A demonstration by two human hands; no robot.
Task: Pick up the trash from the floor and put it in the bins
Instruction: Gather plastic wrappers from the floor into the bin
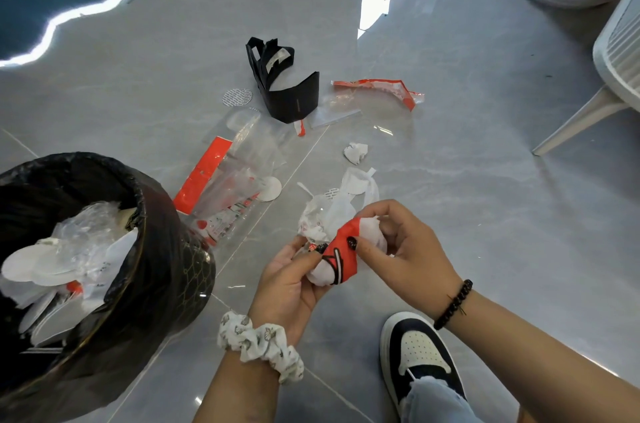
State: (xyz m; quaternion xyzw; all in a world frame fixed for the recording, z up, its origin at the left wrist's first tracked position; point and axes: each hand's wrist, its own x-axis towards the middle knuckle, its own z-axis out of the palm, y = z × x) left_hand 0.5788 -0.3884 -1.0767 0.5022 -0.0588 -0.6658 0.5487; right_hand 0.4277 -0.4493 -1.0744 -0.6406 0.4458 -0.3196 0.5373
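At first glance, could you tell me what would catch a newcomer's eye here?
Low in the middle, the left hand and right hand grip a red-and-white wrapper wad. A lined black bin, part full, stands at left. Beyond lie a torn black paper bag and clear wrappers on the grey floor.

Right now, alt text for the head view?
Both hands, left and right, grip a crumpled red-and-white wrapper above a grey tiled floor. A black-lined bin of trash stands at left; torn plastic bags and black packaging lie beyond.

I see the bin [145, 270] cut off at the left edge, its liner hiding the bottom, and the chair [613, 52] cropped at right.
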